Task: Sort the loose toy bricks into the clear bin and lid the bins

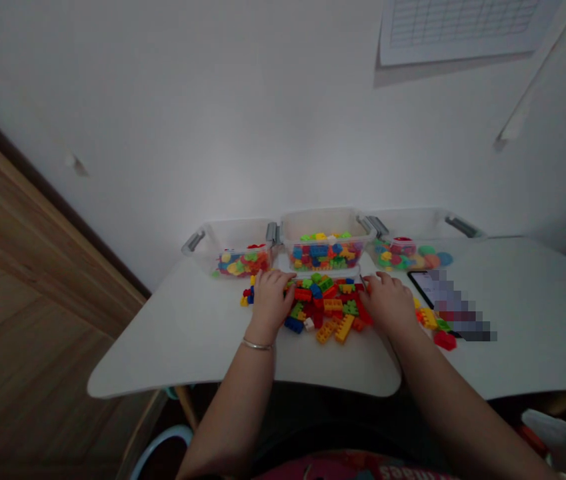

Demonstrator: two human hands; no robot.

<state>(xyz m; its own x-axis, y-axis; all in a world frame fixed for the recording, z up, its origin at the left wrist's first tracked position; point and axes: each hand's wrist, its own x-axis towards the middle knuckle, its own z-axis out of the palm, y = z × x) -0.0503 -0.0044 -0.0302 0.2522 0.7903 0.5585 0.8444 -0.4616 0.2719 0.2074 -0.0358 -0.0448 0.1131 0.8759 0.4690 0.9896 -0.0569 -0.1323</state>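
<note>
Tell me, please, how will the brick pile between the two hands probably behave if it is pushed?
The brick pile would probably spread apart, since many pieces look loose and lie at different angles. The long yellow brick at its front should slide rather than roll, given its straight, boxy sides.

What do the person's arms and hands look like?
The left arm and right arm show no sleeves. The left hand has a thin, silvery bangle at its wrist. The right hand has none. Neither hand wears a glove.
</note>
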